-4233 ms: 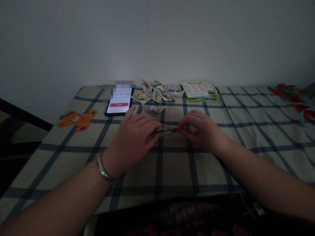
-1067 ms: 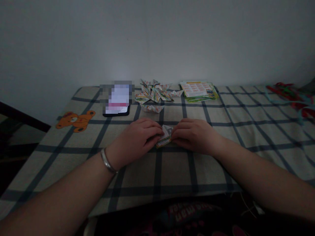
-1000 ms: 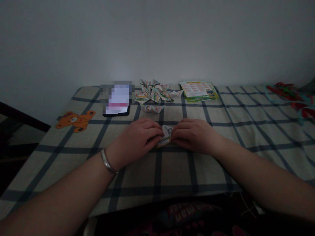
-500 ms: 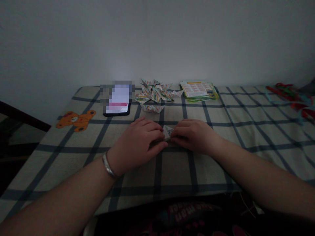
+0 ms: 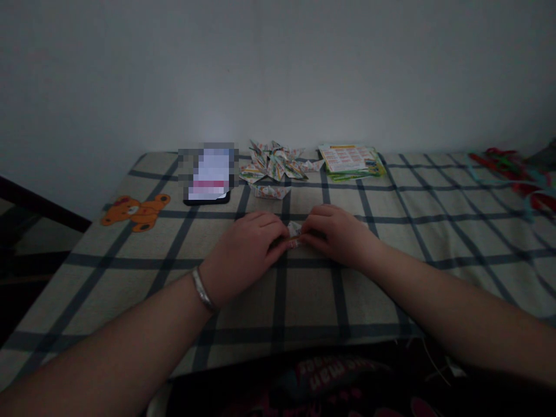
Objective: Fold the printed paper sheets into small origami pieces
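Between my two hands is a small piece of folded printed paper (image 5: 294,230), mostly covered by the fingers. My left hand (image 5: 249,255), with a silver bangle on its wrist, is closed on the paper's left side, thumb low and fingers curled over the top. On the opposite side, my right hand (image 5: 336,236) pinches the paper's right end between thumb and fingers. A single folded paper boat (image 5: 270,191) sits just beyond my hands. Behind it lies a cluster of several similar folded paper boats (image 5: 278,162), made of the same printed sheets.
A phone (image 5: 208,176) with a lit, partly blurred screen lies back left. Flat printed leaflets (image 5: 351,161) are stacked back right. An orange bear cutout (image 5: 136,212) lies left on the checked tablecloth (image 5: 243,336). Red and pale-blue ribbons (image 5: 516,174) lie far right, and a wall rises behind.
The paper was a narrow strip seconds ago, then showed a broad printed flap. Now a small peak and a reddish front edge show. Both hands have stayed around it, fingers shifting slightly.
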The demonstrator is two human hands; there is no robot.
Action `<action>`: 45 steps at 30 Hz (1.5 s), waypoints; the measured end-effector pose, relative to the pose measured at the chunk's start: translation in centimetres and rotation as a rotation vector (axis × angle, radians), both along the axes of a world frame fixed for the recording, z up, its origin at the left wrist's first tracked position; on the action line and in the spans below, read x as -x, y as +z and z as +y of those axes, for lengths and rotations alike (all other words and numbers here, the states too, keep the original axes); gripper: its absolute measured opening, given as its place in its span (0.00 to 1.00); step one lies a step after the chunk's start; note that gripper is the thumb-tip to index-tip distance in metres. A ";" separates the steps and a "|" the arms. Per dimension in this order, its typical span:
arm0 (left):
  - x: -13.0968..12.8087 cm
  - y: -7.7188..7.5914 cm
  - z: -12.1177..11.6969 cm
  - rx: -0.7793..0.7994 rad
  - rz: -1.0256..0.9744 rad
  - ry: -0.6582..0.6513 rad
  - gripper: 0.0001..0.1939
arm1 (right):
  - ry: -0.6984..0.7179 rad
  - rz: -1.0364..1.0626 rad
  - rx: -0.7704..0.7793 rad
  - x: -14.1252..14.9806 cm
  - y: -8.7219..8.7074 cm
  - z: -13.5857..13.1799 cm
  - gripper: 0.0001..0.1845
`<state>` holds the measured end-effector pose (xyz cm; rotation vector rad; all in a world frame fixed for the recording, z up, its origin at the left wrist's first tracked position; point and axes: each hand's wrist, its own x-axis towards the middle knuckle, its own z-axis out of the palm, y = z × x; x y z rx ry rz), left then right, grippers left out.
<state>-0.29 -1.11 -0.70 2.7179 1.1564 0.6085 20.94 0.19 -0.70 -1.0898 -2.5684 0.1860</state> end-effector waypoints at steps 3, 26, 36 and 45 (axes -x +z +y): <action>-0.1 0.0 0.1 0.011 0.009 -0.003 0.07 | -0.009 -0.005 -0.005 0.1 -0.1 0.0 0.07; 0.7 0.3 0.3 -0.156 0.087 -0.133 0.11 | -0.170 -0.081 0.033 0.3 0.2 0.0 0.07; 0.1 0.6 -0.5 -0.196 0.194 -0.143 0.13 | -0.168 -0.058 0.046 0.4 -0.1 0.1 0.06; 0.1 1.0 -0.7 -0.197 0.217 -0.115 0.12 | -0.167 -0.065 0.049 0.4 0.1 0.0 0.06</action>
